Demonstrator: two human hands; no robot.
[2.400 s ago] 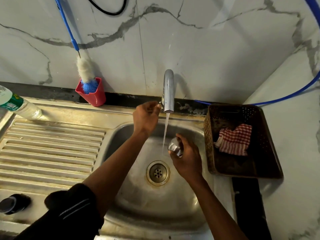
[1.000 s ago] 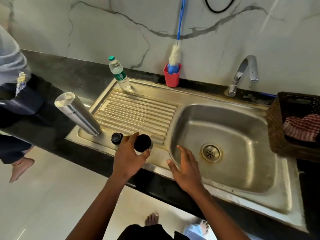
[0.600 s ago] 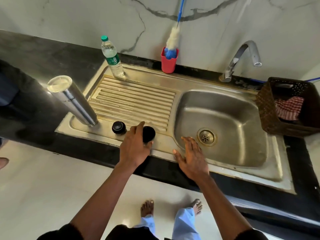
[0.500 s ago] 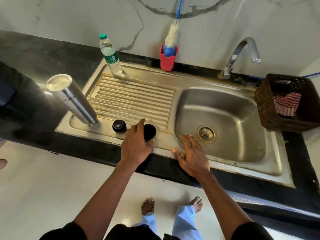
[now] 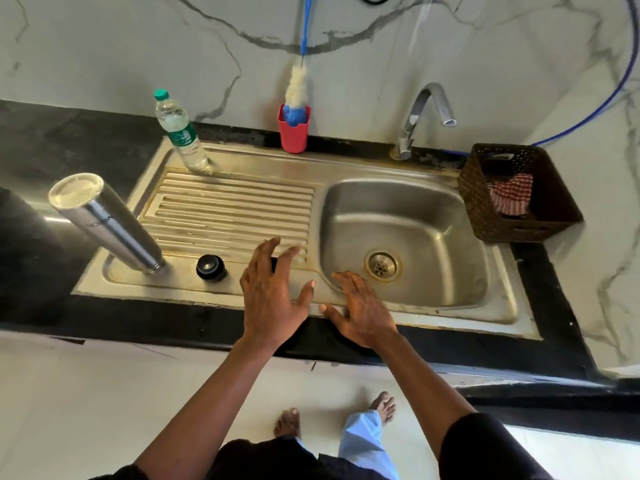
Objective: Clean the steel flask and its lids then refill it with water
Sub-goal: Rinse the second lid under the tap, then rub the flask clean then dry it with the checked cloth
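Steel flask (image 5: 104, 220) stands mouth-down on drainboard (image 5: 225, 209), front-left corner; black lid (image 5: 211, 267) just beside it. I see L hand (image 5: 273, 296) spread, fingers loose, gripping nothing, over a dark cap (image 5: 274, 264), mostly hidden. R hand (image 5: 360, 306) flat, fingers straight, empty, at sink basin (image 5: 433, 220) front rim; contact, can't tell.

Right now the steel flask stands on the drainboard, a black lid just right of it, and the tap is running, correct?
Not quite. In the head view the tap is off: no water falls into the basin. The steel flask does stand on the drainboard, black lid just right of it.
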